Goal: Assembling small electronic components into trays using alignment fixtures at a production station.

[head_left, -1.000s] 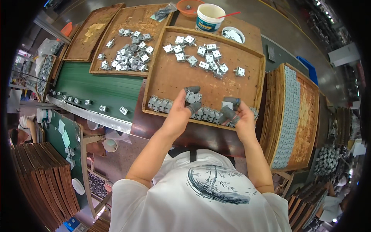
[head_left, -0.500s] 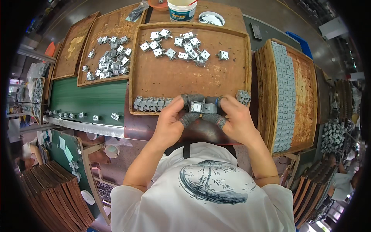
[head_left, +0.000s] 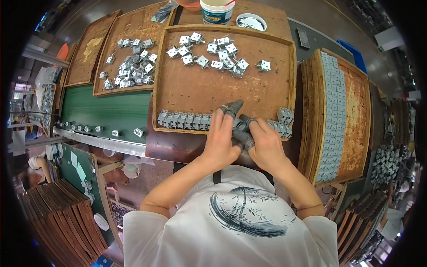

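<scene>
Both hands meet at the near edge of a wooden tray (head_left: pixel 191 95), over a row of small grey metal blocks (head_left: pixel 187 120). Dark grey covers wrap several fingertips. My left hand (head_left: pixel 220 140) reaches over the row, fingers on the far side and thumb on the near side, closed around metal blocks partly hidden beneath it. My right hand (head_left: pixel 263 142) is closed beside it, fingertips at the same blocks. Right of it the row goes on, and another block group (head_left: pixel 285 115) stands in the tray's near right corner. Loose metal blocks (head_left: pixel 229 55) lie scattered across the tray's far half.
A second tray (head_left: pixel 104 55) at left holds a heap of loose blocks. Stacked trays (head_left: pixel 351 120) stand at right, the top one bearing neat block rows. A white bucket (head_left: pixel 217 12) and a shallow white dish (head_left: pixel 251 21) are behind. Blocks line the green conveyor (head_left: pixel 104 109).
My hands have brought the held blocks down into the row at the tray's near edge. The left hand has turned over the row, hiding the blocks. The whole view has shifted slightly.
</scene>
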`<state>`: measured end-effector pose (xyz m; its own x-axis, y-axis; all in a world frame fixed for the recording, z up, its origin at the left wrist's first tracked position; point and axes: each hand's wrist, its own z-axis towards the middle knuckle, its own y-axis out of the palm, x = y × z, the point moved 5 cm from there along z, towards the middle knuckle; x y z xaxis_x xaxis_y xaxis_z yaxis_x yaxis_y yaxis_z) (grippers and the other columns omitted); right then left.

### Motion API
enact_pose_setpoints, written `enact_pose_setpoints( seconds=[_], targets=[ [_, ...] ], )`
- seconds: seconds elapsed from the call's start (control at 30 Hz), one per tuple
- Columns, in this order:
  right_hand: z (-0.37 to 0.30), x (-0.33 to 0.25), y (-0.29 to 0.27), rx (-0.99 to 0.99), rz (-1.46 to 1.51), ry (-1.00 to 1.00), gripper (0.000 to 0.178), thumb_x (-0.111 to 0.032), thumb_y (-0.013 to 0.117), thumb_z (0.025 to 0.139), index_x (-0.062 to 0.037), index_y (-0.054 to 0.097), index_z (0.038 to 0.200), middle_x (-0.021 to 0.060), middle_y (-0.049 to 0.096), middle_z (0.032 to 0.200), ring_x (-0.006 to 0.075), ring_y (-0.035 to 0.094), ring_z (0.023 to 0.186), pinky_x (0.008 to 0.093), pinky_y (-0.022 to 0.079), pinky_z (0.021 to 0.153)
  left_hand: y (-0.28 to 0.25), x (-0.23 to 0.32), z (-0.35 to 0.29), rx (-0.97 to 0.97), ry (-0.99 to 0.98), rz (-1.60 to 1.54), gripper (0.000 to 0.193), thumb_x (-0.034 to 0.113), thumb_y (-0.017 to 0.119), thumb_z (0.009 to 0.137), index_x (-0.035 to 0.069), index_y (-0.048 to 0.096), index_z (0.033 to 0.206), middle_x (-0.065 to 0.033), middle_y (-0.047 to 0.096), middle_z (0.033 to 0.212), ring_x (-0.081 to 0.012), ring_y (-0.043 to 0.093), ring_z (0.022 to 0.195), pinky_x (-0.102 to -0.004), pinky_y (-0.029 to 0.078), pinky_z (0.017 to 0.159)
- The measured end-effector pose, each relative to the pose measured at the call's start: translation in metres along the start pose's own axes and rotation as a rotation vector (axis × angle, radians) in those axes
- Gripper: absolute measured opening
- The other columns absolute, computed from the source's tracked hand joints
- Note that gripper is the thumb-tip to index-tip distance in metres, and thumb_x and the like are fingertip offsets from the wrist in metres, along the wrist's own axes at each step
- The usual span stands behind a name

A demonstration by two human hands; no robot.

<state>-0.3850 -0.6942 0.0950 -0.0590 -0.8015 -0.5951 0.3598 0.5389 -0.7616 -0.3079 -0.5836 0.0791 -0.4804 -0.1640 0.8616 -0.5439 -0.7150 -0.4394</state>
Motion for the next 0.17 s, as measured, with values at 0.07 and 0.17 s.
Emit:
enact_pose_setpoints(
  seconds=[0.07,0.17],
  targets=[
    [0.001,0.001,-0.007,-0.083,0.046,0.045,0.028,-0.004,0.071,0.076,0.0015,0.06,0.101,0.0183,0.061,0.092,0.0398,0.062,0.082,0.0454,0.05,0.068,0.004,-0.007,0.001,-0.065,0.113,0.117,0.083,-0.008,0.061,0.063,0.001,0.041,0.142,-0.0206,0.044,0.121,-0.0428,0.047,0.107,-0.0473,0.043,0.096],
    [0.001,0.033,0.001,-0.412,0.343,0.346,0.058,-0.035,0.078,0.078,-0.002,0.053,0.119,0.0221,0.064,0.107,0.0427,0.065,0.091,0.0484,0.051,0.081,0.013,-0.016,-0.001,-0.341,0.058,-0.153,0.092,0.002,0.069,0.07,0.005,0.03,0.152,-0.0148,0.023,0.16,-0.0383,0.031,0.142,-0.0439,0.031,0.114]
  ],
)
